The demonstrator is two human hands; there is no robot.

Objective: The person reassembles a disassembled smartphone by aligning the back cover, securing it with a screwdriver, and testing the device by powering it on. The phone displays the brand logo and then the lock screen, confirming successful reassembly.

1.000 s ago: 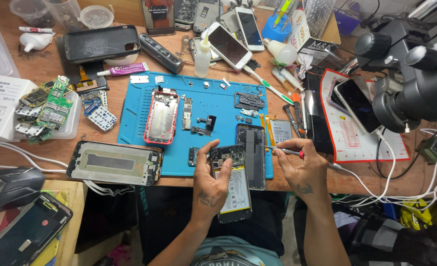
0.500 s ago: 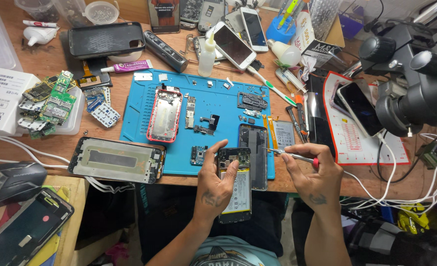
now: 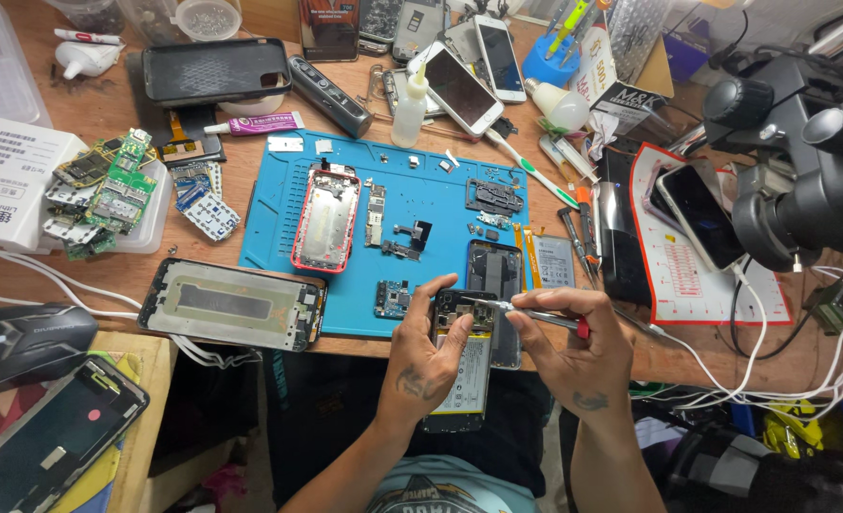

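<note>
So the left hand (image 3: 428,356) is wrapped around an opened-up phone (image 3: 463,366), back cover off, yellowish battery showing, held just off the front edge of the desk (image 3: 79,275) over the person's lap. Thumb is up on the top part of the phone, the other digits underneath. The right hand (image 3: 573,351) is pinching a thin screwdriver (image 3: 535,315) with a red end, tip resting on the upper part of that phone, right around the camera area. Can't tell if the tip is actually seated in a screw, too small.

Compared with a second ago: both hands have come in closer together. Back then the right hand sat further right with the tool pointing left, not yet at the phone; half a second ago it was still a bit off to the side. Now the tip is on the phone. The phone itself has barely shifted, the left hand keeps the same grip.

Everything else looks the same: blue work mat (image 3: 440,195) with the red-framed phone shell (image 3: 326,217), a small logic board (image 3: 393,298) just above the left hand, another dark phone (image 3: 494,275) lying on the mat right behind the held one. Display frame (image 3: 231,304) lies left of the mat, microscope (image 3: 801,180) off to the right.
</note>
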